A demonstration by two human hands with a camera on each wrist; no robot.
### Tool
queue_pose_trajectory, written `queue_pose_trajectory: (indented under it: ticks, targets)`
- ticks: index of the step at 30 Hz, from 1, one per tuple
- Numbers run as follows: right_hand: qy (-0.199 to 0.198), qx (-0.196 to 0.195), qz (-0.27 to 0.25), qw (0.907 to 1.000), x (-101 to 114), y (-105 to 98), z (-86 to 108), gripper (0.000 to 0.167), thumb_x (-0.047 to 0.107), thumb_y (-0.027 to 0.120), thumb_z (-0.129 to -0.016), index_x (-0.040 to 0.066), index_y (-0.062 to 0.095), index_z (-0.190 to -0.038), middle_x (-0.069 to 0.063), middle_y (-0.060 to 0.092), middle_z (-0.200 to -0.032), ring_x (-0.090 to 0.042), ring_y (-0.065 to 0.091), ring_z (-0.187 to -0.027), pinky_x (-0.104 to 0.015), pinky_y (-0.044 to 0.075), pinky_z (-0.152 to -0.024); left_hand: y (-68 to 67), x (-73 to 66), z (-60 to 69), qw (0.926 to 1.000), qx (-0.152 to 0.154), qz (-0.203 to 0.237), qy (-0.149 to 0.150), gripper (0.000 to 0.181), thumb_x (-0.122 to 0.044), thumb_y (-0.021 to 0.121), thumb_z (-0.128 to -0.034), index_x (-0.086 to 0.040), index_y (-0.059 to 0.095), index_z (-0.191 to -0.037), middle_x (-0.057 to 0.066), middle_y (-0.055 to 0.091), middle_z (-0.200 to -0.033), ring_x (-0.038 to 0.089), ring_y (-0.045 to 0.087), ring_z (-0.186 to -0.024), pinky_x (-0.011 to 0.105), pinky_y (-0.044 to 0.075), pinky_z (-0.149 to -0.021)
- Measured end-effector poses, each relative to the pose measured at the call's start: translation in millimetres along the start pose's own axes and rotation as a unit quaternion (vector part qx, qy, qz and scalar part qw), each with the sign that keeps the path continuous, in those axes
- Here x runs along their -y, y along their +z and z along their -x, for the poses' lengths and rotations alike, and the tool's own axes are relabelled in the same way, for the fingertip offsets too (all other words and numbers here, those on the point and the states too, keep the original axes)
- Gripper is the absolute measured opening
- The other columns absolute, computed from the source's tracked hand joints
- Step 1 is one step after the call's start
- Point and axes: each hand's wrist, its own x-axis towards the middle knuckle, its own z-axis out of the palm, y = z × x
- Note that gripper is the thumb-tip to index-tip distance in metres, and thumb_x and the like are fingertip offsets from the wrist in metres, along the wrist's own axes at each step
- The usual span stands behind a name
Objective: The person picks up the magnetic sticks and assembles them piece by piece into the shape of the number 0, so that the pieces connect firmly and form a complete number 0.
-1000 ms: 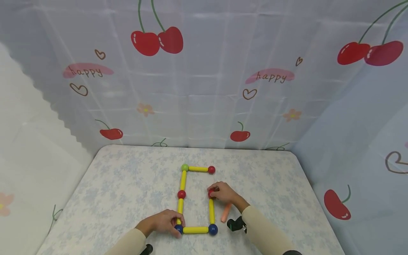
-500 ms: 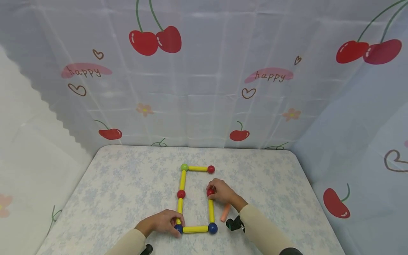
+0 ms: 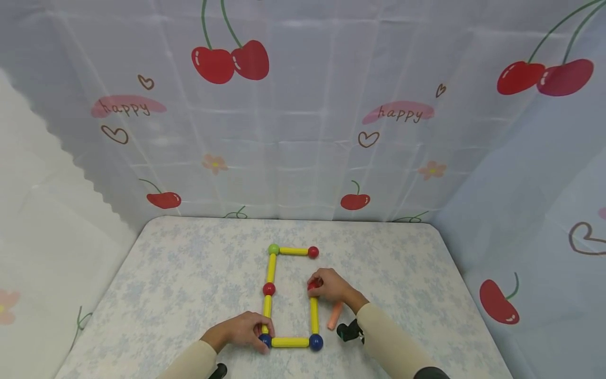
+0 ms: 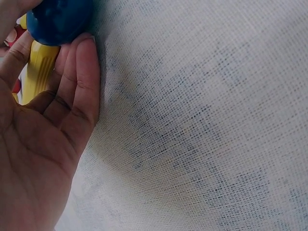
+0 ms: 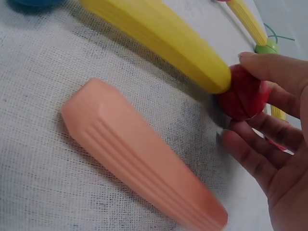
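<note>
Yellow rods and coloured balls lie joined on the table in a figure with a gap on its right side. My left hand (image 3: 244, 330) holds the blue ball (image 4: 58, 20) at the near left corner, beside the end of a yellow rod (image 4: 39, 72). My right hand (image 3: 330, 286) grips a red ball (image 5: 243, 94) between thumb and fingers; it meets the far end of the right-hand yellow rod (image 3: 314, 315). That rod's near end joins another blue ball (image 3: 315, 342). Beyond the right hand, a separate red ball (image 3: 313, 252) ends the top yellow rod (image 3: 293, 251).
A loose orange rod (image 5: 144, 159) lies beside the right forearm. A green ball (image 3: 273, 249) forms the far left corner, and a red ball (image 3: 269, 289) joins the left-hand rods. A patterned cloth covers the table (image 3: 189, 263); a printed curtain (image 3: 303, 116) hangs behind it.
My right hand, with the red ball, rises slightly and settles back. The near right blue ball shifts a little with it. My left hand stays in place.
</note>
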Motion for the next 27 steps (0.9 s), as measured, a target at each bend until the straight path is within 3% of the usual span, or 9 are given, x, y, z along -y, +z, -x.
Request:
queue_pose_trajectory:
  ticks: [5, 11, 18, 23, 27]
  targets:
    - [0.008, 0.006, -0.018, 0.9998, -1.7, -0.1, 1.2, 0.025, 0.024, 0.072, -0.088, 0.006, 0.072, -0.104, 0.006, 0.067, -0.085, -0.009, 0.057, -0.075, -0.028, 0.048, -0.07, -0.2, 0.8, 0.0, 1.0, 0.0, -0.003, -0.004, 0.019, -0.02, 0.08, -0.0797, -0.024, 0.067, -0.093, -0.004, 0.056, -0.081, 0.01, 0.048, -0.073, 0.024, 0.039, -0.067]
    - [0.013, 0.011, -0.023, 0.9996, -2.0, -0.1, 2.1, 0.019, 0.025, 0.071, -0.089, 0.009, 0.071, -0.1, 0.008, 0.065, -0.082, -0.007, 0.056, -0.073, -0.026, 0.047, -0.069, 0.0, 0.1, 0.4, 1.0, -0.003, -0.004, -0.005, 0.019, -0.02, 0.08, -0.0792, -0.024, 0.067, -0.092, -0.003, 0.056, -0.08, 0.011, 0.048, -0.072, 0.024, 0.038, -0.066]
    - [0.023, 0.017, -0.025, 0.9993, -3.4, -4.7, 4.3, 0.025, 0.026, 0.071, -0.088, 0.008, 0.068, -0.105, 0.005, 0.062, -0.085, -0.012, 0.055, -0.078, -0.03, 0.046, -0.072, 0.4, 0.0, -0.8, 1.0, -0.001, -0.006, -0.005, 0.019, -0.02, 0.08, -0.0796, -0.024, 0.067, -0.093, -0.003, 0.056, -0.08, 0.011, 0.048, -0.072, 0.024, 0.038, -0.066]
    - [0.038, 0.016, -0.038, 0.9984, -5.5, -14.3, 7.7, 0.031, 0.024, 0.074, -0.086, 0.008, 0.066, -0.111, 0.001, 0.06, -0.093, -0.015, 0.055, -0.084, -0.032, 0.047, -0.074, 0.1, 0.4, -1.2, 1.0, 0.003, -0.005, -0.001, 0.019, -0.02, 0.08, -0.0798, -0.025, 0.068, -0.093, -0.003, 0.056, -0.079, 0.01, 0.047, -0.07, 0.023, 0.038, -0.065]
    - [0.05, 0.017, -0.037, 0.9979, -3.3, -24.7, 14.9, 0.027, 0.016, 0.076, -0.083, 0.008, 0.065, -0.107, -0.002, 0.059, -0.093, -0.016, 0.053, -0.082, -0.031, 0.047, -0.072, -0.6, -0.5, -0.4, 1.0, 0.006, -0.004, -0.003, 0.018, -0.02, 0.079, -0.0802, -0.024, 0.068, -0.093, -0.002, 0.056, -0.08, 0.01, 0.047, -0.07, 0.023, 0.038, -0.064]
